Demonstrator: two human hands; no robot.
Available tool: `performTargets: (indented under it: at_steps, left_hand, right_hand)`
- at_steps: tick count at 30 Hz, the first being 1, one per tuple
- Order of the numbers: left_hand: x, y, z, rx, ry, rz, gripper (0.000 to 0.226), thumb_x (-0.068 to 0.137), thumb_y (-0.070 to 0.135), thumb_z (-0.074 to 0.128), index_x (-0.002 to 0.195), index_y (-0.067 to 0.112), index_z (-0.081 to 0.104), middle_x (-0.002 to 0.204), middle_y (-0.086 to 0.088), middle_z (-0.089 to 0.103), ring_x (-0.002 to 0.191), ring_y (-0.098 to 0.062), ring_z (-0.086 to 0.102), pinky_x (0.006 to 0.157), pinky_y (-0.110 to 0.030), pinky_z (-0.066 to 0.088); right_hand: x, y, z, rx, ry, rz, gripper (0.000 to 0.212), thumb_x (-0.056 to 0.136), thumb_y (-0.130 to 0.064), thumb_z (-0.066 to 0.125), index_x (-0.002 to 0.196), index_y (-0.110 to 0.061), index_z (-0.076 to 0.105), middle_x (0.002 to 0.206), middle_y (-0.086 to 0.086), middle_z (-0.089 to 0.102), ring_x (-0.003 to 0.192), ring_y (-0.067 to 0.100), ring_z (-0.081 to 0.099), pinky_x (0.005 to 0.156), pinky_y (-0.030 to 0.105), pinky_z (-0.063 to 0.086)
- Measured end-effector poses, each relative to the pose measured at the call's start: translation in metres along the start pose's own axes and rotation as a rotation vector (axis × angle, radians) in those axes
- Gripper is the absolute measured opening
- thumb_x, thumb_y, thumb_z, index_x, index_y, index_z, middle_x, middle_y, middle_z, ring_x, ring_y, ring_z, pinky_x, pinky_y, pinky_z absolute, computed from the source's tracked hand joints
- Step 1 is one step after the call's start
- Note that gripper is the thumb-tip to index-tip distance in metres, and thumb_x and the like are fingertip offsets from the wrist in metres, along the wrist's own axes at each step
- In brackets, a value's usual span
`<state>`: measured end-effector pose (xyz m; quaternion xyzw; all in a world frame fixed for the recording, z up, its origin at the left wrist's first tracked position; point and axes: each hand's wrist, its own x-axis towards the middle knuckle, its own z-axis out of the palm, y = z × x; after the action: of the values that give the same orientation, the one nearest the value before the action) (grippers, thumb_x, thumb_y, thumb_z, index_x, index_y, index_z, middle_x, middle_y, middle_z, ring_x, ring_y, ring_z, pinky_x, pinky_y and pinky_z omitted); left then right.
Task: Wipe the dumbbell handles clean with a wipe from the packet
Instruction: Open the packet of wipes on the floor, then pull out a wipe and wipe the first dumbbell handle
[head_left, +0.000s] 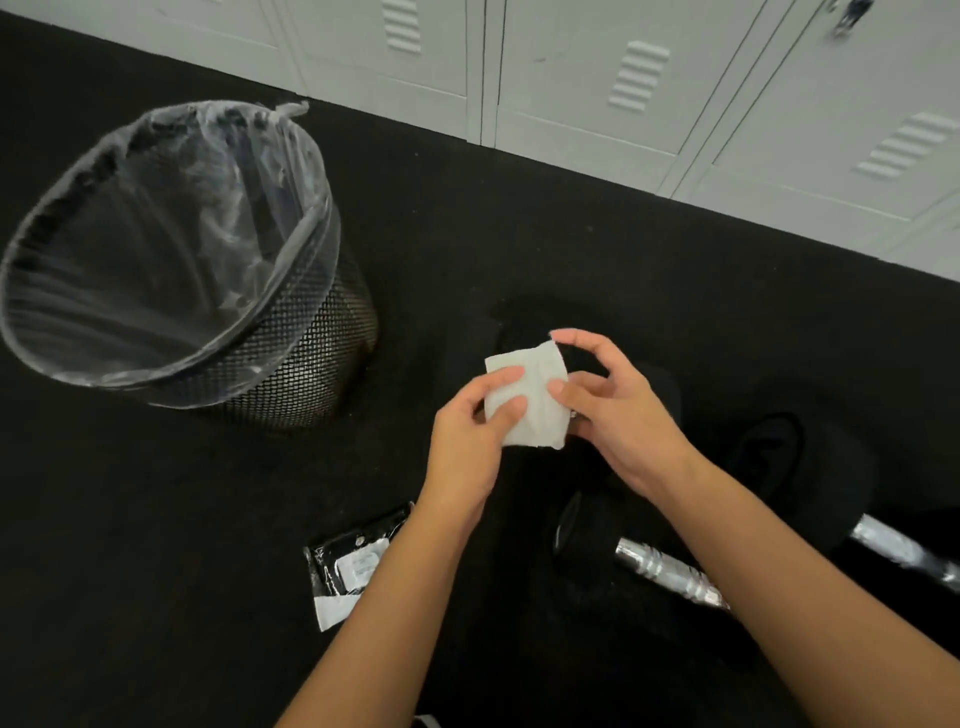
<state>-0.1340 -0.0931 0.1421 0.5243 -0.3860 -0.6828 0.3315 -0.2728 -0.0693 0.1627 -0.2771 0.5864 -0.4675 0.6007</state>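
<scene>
A folded white wipe (535, 402) is held up between both hands above the black floor. My left hand (470, 441) pinches its left side with thumb and fingers. My right hand (618, 410) pinches its right edge and top corner. The black wipe packet (345, 564) lies on the floor under my left forearm, a white flap at its near end. Two black dumbbells lie at the lower right; one chrome handle (670, 574) shows beside my right forearm, and a second chrome handle (904, 551) runs off the right edge. Their dark heads blend into the floor.
A black mesh waste bin (291, 374) lined with a clear plastic bag stands at the left. White lockers (623, 93) run along the back. The floor (156, 519) is black matting.
</scene>
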Motion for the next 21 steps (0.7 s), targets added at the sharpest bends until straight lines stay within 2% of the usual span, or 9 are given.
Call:
performTargets:
  at_steps: [3, 4, 6, 9, 13, 15, 17, 18, 21]
  left_hand:
    - [0.004, 0.003, 0.009, 0.155, 0.023, 0.128, 0.025, 0.087, 0.007, 0.06, 0.107, 0.022, 0.064, 0.111, -0.002, 0.062, 0.1, -0.012, 0.061, 0.08, -0.02, 0.052]
    - [0.004, 0.003, 0.012, 0.204, 0.034, 0.185, 0.026, 0.087, 0.007, 0.06, 0.107, 0.022, 0.064, 0.109, -0.001, 0.06, 0.097, -0.009, 0.06, 0.078, -0.016, 0.051]
    - [0.004, 0.002, 0.018, 0.358, 0.068, 0.293, 0.028, 0.087, 0.007, 0.06, 0.112, 0.021, 0.062, 0.104, 0.001, 0.056, 0.092, -0.007, 0.058, 0.076, -0.013, 0.049]
    - [0.006, -0.001, 0.021, 0.59, 0.117, 0.388, 0.033, 0.087, 0.01, 0.061, 0.119, 0.019, 0.059, 0.106, 0.006, 0.055, 0.095, -0.003, 0.055, 0.082, -0.012, 0.046]
    - [0.011, -0.002, 0.023, 0.777, 0.136, 0.426, 0.009, 0.086, 0.016, 0.064, 0.094, 0.018, 0.065, 0.097, 0.008, 0.05, 0.085, 0.003, 0.052, 0.074, -0.003, 0.042]
    - [0.013, -0.001, 0.024, 0.746, 0.135, 0.415, 0.006, 0.083, 0.019, 0.066, 0.083, 0.023, 0.062, 0.1, 0.01, 0.046, 0.088, 0.004, 0.05, 0.075, -0.006, 0.044]
    - [0.016, -0.001, 0.022, 0.655, 0.102, 0.353, 0.01, 0.082, 0.02, 0.067, 0.078, 0.025, 0.061, 0.105, 0.009, 0.049, 0.094, 0.001, 0.052, 0.075, -0.011, 0.046]
    - [0.018, 0.001, 0.022, 0.579, 0.073, 0.294, 0.008, 0.083, 0.02, 0.067, 0.078, 0.023, 0.062, 0.104, 0.006, 0.054, 0.092, -0.002, 0.055, 0.074, -0.013, 0.047]
    - [0.018, 0.001, 0.024, 0.299, 0.008, 0.075, 0.001, 0.085, 0.016, 0.064, 0.086, 0.017, 0.064, 0.088, -0.002, 0.067, 0.083, -0.013, 0.065, 0.07, -0.022, 0.053]
  right_hand:
    - [-0.001, -0.003, -0.016, -0.149, -0.122, -0.047, 0.067, 0.087, 0.0, 0.058, 0.128, -0.05, 0.04, 0.094, 0.015, 0.067, 0.094, 0.02, 0.067, 0.084, 0.033, 0.056]
    - [0.0, -0.003, -0.021, -0.229, -0.131, -0.064, 0.064, 0.087, -0.002, 0.059, 0.127, -0.049, 0.043, 0.095, 0.011, 0.067, 0.096, 0.021, 0.066, 0.087, 0.033, 0.054]
    - [0.003, -0.003, -0.028, -0.379, -0.083, -0.067, 0.045, 0.085, -0.006, 0.063, 0.118, -0.037, 0.059, 0.101, 0.003, 0.07, 0.102, 0.024, 0.064, 0.094, 0.036, 0.051]
    - [0.008, -0.005, -0.035, -0.53, -0.059, -0.002, 0.028, 0.079, -0.013, 0.071, 0.105, -0.023, 0.069, 0.101, 0.002, 0.071, 0.097, 0.023, 0.065, 0.094, 0.037, 0.05]
    - [0.014, -0.007, -0.038, -0.715, -0.069, -0.016, 0.016, 0.078, -0.018, 0.072, 0.093, -0.021, 0.069, 0.098, -0.001, 0.065, 0.086, 0.012, 0.06, 0.079, 0.025, 0.049]
    - [0.017, -0.007, -0.042, -0.759, -0.036, -0.041, 0.011, 0.08, -0.021, 0.071, 0.09, -0.022, 0.069, 0.107, -0.007, 0.054, 0.094, 0.004, 0.052, 0.076, 0.013, 0.039]
    - [0.018, -0.007, -0.047, -0.683, -0.004, -0.036, 0.01, 0.079, -0.023, 0.071, 0.09, -0.021, 0.07, 0.117, -0.014, 0.05, 0.106, 0.0, 0.048, 0.079, 0.011, 0.034]
    - [0.018, -0.007, -0.049, -0.606, 0.002, -0.029, 0.01, 0.08, -0.022, 0.071, 0.09, -0.02, 0.071, 0.117, -0.014, 0.055, 0.106, 0.002, 0.051, 0.081, 0.013, 0.037]
    - [0.015, -0.003, -0.05, -0.352, 0.026, 0.015, 0.009, 0.081, -0.012, 0.069, 0.09, -0.014, 0.069, 0.091, 0.003, 0.07, 0.084, 0.014, 0.066, 0.07, 0.019, 0.051]
